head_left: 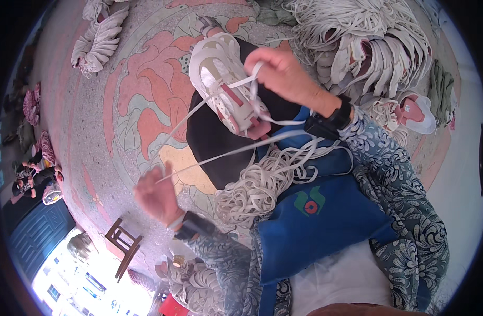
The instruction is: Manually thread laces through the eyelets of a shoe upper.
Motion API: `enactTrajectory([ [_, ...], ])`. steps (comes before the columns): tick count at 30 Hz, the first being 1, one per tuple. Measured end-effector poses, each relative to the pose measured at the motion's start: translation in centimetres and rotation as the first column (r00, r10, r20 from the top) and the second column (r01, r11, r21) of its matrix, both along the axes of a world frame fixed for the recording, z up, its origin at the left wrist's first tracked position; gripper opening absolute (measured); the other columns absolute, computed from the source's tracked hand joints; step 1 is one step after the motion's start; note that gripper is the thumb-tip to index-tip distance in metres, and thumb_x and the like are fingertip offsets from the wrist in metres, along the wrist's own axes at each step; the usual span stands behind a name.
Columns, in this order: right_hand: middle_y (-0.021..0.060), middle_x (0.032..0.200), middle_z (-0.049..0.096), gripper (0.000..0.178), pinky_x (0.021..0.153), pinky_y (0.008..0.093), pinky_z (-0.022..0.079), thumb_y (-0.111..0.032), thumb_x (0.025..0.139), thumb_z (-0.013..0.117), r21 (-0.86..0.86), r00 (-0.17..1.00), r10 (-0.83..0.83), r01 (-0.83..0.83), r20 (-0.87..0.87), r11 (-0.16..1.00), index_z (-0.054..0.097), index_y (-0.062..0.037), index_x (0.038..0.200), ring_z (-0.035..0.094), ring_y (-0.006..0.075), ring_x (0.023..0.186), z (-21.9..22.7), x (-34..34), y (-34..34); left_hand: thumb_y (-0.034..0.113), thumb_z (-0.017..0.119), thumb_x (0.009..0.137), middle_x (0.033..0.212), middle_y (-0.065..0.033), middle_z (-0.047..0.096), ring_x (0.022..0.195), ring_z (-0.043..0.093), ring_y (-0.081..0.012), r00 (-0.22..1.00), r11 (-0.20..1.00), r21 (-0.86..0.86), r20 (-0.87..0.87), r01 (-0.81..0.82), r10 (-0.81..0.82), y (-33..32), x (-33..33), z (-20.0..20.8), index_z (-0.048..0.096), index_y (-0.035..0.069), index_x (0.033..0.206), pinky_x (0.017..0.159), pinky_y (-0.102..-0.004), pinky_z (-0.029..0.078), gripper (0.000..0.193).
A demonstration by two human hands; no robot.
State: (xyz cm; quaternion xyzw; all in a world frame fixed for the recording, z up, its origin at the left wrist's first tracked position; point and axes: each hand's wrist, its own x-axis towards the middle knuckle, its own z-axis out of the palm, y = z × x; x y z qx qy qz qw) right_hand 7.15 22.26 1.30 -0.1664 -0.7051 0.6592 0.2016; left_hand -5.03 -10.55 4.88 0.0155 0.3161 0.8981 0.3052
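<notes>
A white and beige sneaker (205, 58) with dark red trim rests on my black-clad knee, its toe pointing away from me. My right hand (283, 73) is closed above the sneaker's tongue, pinching a white shoelace (243, 82). The lace passes through the upper eyelets and stretches taut toward the lower left. Out to that side, my left hand (156, 196) pulls at the lace, its fingers slightly blurred. A second strand runs from my left hand across my lap. On my lap lies a tangled heap of white laces (257, 184), over a blue apron (325, 216).
Large bundles of pale shoe uppers (378, 47) lie on the floor at the far right, with loose sneakers (412, 110) nearer. More bundled uppers (99, 42) are at the far left. A wooden stool (122, 245) stands at the lower left. Another person (33, 179) sits beyond.
</notes>
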Motion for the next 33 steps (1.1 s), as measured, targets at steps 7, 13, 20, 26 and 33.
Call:
enactTrajectory([
  [7,0.0009,0.075,0.05,0.029,0.034,0.0165,0.024,-0.026,0.095,0.042,-0.583,0.967,-0.243,0.155,-0.076,0.798,0.055,-0.0003,0.103,0.032,0.0021,0.044,1.9,4.1,8.7,0.012,0.055,0.087,0.065,-0.0025,0.048,0.087,0.052,-0.0243,0.903,0.895,0.171,-0.051,-0.412,0.426,-13.1,0.4,2.6,0.058,0.007,0.081,0.106,-0.0533,0.022,0.008],
  [13,0.0008,0.078,0.05,0.027,0.037,0.0177,0.025,-0.024,0.094,0.047,-0.718,0.929,-0.346,0.153,-0.13,0.679,0.054,-0.0005,0.105,0.032,0.0039,0.046,-1.3,10.5,18.7,0.014,0.051,0.09,0.079,-0.0085,0.054,0.088,0.054,-0.0251,0.46,-0.091,-0.562,-0.751,-0.822,0.474,-18.7,3.9,6.1,0.059,0.004,0.097,0.102,-0.0481,0.035,0.015],
  [20,-0.0022,0.068,0.048,0.026,0.037,0.0181,0.024,-0.021,0.094,0.049,-0.682,0.918,-0.397,0.307,0.027,0.664,0.053,-0.001,0.11,0.031,0.0042,0.043,-2.2,12.7,17.9,0.014,0.049,0.09,0.084,-0.0096,0.055,0.09,0.055,-0.025,0.505,-0.08,-0.573,-0.773,-0.816,0.384,-18.3,5.1,8.3,0.058,0.004,0.1,0.1,-0.0449,0.037,0.017],
  [26,-0.0023,0.066,0.049,0.022,0.036,0.017,0.026,-0.024,0.093,0.052,-0.449,0.771,-0.624,0.517,-0.125,0.729,0.055,-0.0064,0.106,0.033,0.0031,0.041,5.4,10.0,13.7,0.014,0.048,0.09,0.09,-0.0107,0.056,0.091,0.055,-0.0249,0.549,-0.051,-0.587,-0.781,-0.808,0.298,-18.0,5.4,9.1,0.058,0.004,0.104,0.098,-0.0417,0.039,0.02],
  [33,0.0039,0.07,0.059,0.022,0.054,0.0265,0.047,-0.008,0.083,0.053,0.448,0.9,0.406,-0.432,0.159,0.783,0.064,-0.0082,0.102,0.056,0.0166,0.056,6.0,6.9,3.5,0.014,0.047,0.09,0.096,-0.0119,0.058,0.093,0.056,-0.0247,0.586,-0.04,-0.602,-0.788,-0.797,0.186,-17.3,6.0,9.3,0.058,0.004,0.108,0.096,-0.038,0.041,0.023],
])
